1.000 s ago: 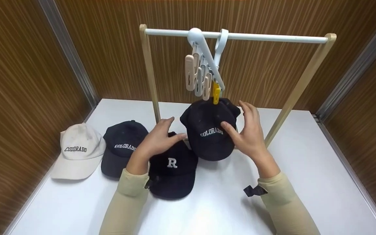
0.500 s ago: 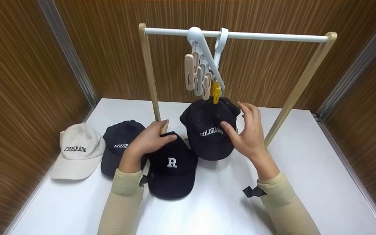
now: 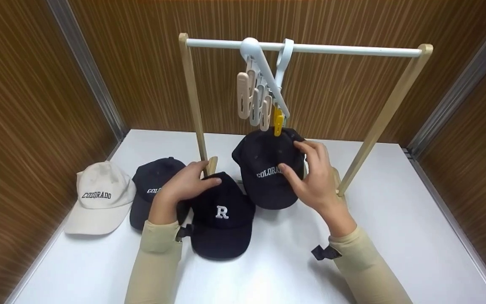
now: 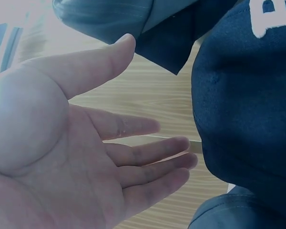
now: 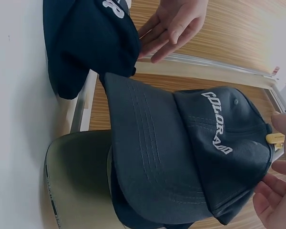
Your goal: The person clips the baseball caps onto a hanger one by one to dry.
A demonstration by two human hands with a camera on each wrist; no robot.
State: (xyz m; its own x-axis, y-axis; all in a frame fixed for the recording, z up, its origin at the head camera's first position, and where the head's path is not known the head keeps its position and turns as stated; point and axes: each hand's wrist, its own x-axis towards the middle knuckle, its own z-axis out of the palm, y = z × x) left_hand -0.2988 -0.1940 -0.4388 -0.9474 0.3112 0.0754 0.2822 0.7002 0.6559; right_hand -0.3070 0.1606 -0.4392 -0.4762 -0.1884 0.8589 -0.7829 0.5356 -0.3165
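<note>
A dark COLORADO cap (image 3: 268, 177) hangs by its crown from a yellow clip (image 3: 278, 122). My right hand (image 3: 312, 181) is at its right side, thumb over the front and fingers at the crown's edge. In the right wrist view, the right fingers (image 5: 269, 191) lie loosely by the crown. A black cap with a white R (image 3: 222, 221) stands tilted to the left of the hanging one. My left hand (image 3: 186, 183) is at its upper left side in the head view; in the left wrist view, its fingers (image 4: 148, 152) are spread and relaxed, apart from the R cap.
The white clip hanger (image 3: 268, 76) hangs from the rack's bar (image 3: 352, 49), with several pale clips (image 3: 243, 97). A cream cap (image 3: 99, 202) and another dark COLORADO cap (image 3: 144, 207) sit at left. An olive rounded shape with edge lettering (image 5: 78, 176) shows behind the hanging cap.
My left hand has moved left, off the front of the R cap toward its upper left side. My right hand has shifted slightly left and down along the hanging cap.
</note>
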